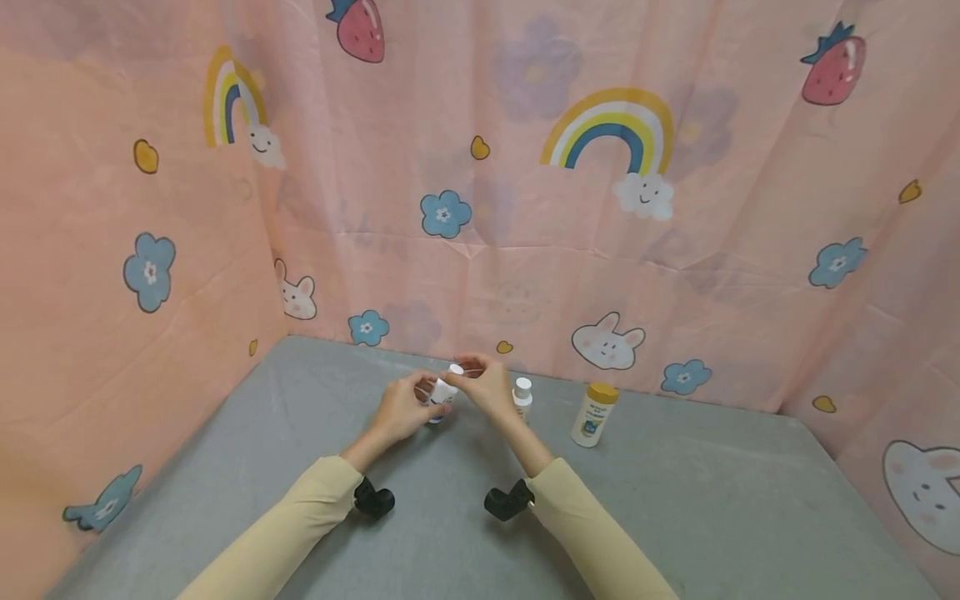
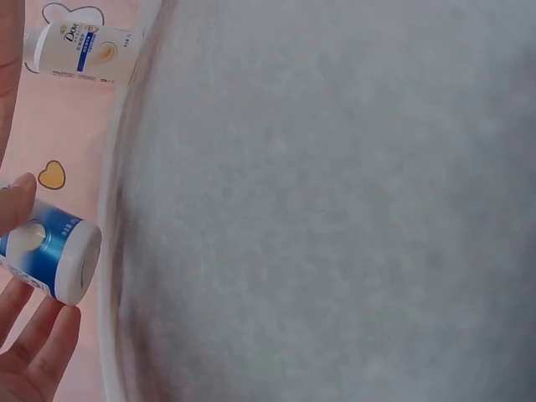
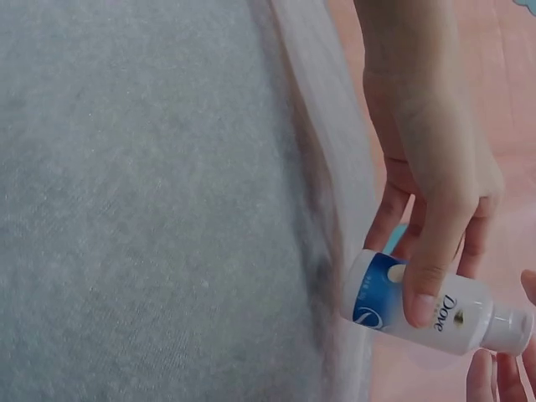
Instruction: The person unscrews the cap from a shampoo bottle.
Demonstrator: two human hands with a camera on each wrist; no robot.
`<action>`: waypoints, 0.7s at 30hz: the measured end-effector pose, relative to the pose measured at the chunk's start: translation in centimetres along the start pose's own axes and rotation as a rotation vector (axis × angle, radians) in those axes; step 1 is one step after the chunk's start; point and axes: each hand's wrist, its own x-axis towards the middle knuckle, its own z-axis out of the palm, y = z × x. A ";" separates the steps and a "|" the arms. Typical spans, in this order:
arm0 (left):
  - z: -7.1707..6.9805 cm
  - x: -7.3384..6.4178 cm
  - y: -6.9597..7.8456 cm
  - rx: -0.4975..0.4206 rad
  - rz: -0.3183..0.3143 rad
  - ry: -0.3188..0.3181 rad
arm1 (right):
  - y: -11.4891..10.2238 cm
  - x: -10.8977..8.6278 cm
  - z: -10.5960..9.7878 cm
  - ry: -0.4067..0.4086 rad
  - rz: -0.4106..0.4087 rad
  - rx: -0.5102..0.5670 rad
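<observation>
Head, left hand (image 1: 401,411): fingers and thumb curl round the held bottle (image 1: 443,398), which tilts with its cap (image 1: 456,369) toward the right hand.
Head, right hand (image 1: 489,385): at the cap, thumb near the neck; whether it pinches there, I cannot tell.
Head, second bottle (image 1: 524,402): upright just right of the right hand, partly hidden by it.
Head, yellow-top bottle (image 1: 594,417): upright on the grey table (image 1: 712,492), farther right of that hand.
Left wrist, held bottle: blue band and white base show beside the left hand's fingertips.
Left wrist, second bottle: Dove label visible, apart from the left hand.
Right wrist, held bottle: left thumb across its front, right fingertips beside the cap.
</observation>
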 end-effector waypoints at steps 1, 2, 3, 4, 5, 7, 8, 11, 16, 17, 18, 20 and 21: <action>0.0 0.0 0.1 0.006 -0.002 0.005 | 0.0 0.0 0.0 0.005 -0.003 0.000; 0.1 0.1 0.1 0.011 -0.003 0.009 | 0.0 -0.1 0.1 0.011 -0.003 0.000; 0.1 0.1 0.1 0.016 -0.002 0.013 | 0.0 0.0 0.1 0.020 -0.006 0.000; 0.1 0.2 0.1 0.018 -0.001 0.017 | 0.0 0.0 0.1 0.026 -0.008 0.002; 0.1 0.2 0.1 0.021 0.000 0.021 | 0.0 0.0 0.1 0.033 -0.012 0.003; 0.2 0.3 0.2 0.024 0.000 0.026 | -0.1 0.0 0.1 0.046 -0.011 -0.001; 0.2 0.3 0.2 0.026 0.001 0.028 | -0.1 0.0 0.1 0.052 -0.004 -0.003; 0.2 0.3 0.2 0.022 0.003 0.030 | -0.1 0.0 0.1 0.057 0.003 -0.004; 0.3 0.3 0.3 -0.007 0.027 0.025 | -0.2 0.0 0.0 0.039 0.007 0.001; 0.3 0.2 0.3 -0.013 0.032 0.025 | -0.2 0.0 -0.1 0.034 0.005 0.000; 0.3 0.2 0.3 -0.016 0.038 0.024 | -0.2 0.0 -0.1 0.029 0.004 -0.001; 0.3 0.2 0.2 -0.025 0.048 0.022 | -0.2 0.1 -0.2 0.016 0.004 0.001; 0.3 0.1 0.2 -0.030 0.053 0.021 | -0.2 0.1 -0.2 0.009 0.005 0.002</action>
